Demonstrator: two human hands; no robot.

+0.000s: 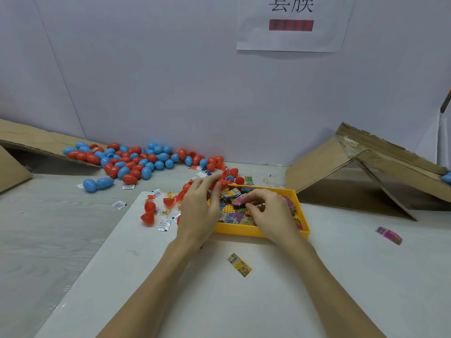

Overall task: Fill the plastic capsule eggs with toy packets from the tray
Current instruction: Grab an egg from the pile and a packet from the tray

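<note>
Where the white board (244,301) meets the grey table (48,228), a yellow plastic tray (256,231) sits, shallow and rectangular, part-filled with small printed toy packets (235,217) in yellow, pink, blue and green, its studded yellow floor showing between them.

Right hand (271,213): over the tray, fingers curled down into the packets; whether it pinches one, I cannot tell.

Left hand (199,211): at the tray's left edge, fingers straight and together, reaching toward red egg halves (223,182); it grips nothing.

Loose on the board: one yellow packet (239,264) near the person, one pink packet (388,235) well to the right.

Left of the tray: red egg halves (148,212) and small white sachets (163,225).

Further back by the wall: a heap of closed red and blue capsule eggs (136,161).

Either side: tilted cardboard boxes, one left (29,142), one right (353,172), open ends facing inward.
</note>
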